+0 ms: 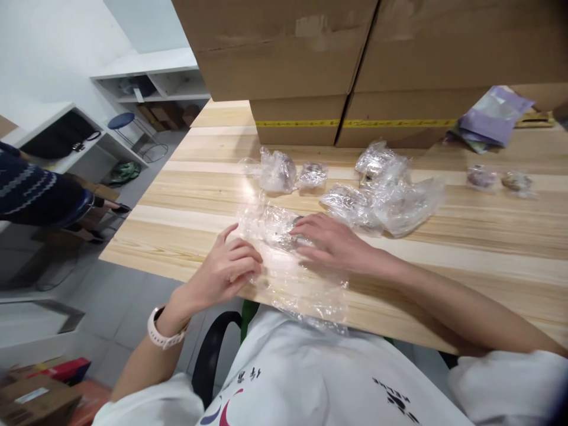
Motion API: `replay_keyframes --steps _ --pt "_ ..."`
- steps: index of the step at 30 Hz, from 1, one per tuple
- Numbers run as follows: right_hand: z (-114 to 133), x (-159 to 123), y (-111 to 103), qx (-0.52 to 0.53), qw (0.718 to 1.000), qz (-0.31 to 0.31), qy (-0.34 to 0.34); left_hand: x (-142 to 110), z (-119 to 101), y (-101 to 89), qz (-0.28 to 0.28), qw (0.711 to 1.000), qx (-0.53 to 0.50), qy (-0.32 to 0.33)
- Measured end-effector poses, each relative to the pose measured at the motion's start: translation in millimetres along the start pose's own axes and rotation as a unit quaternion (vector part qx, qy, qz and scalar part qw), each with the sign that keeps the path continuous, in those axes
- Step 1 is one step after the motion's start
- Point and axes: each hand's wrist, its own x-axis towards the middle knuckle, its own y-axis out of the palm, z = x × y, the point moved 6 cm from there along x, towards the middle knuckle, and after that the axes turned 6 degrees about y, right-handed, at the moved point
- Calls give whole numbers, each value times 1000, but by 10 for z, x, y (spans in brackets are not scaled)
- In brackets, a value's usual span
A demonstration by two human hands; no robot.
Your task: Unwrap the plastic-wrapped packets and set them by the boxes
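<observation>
A crinkled clear plastic wrap (310,290) lies spread in front of me and hangs over the table's near edge. At its far side is a small wrapped bundle (279,228); the plastic's glare hides what is inside. My right hand (331,241) has its fingers closed on the right end of this bundle. To the left, my left hand (235,264) rests at the wrap's edge, fingers loosely curled and apart, with nothing visible in them. Beyond my hands lie a plastic-wrapped round item (279,171), a smaller wrapped item (313,176) and a heap of clear plastic packets (377,192).
Large cardboard boxes (297,59) are stacked along the table's back. Two small wrapped items (481,177) and purple packets (494,121) lie at right. A seated person (39,189), a blue stool (122,121) and white shelves (151,68) are off to the left.
</observation>
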Motion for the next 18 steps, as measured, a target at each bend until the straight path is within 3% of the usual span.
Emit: replay_keyframes --steps 3,6,9,13,18 --pt "-55 92 299 -112 993 16 19 -235 42 173 42 998 15 -39" --pt "-103 88 366 -69 996 7 62 -410 221 191 54 993 69 -77" --pt "-210 7 331 104 984 27 143 -520 516 56 31 982 142 -118" --pt "-363 -234 203 287 931 -13 225 -577 947 -117 6 950 257 -176" --pt "-648 -770 -66 200 927 -108 297 -573 1252 -38 32 942 276 -186"
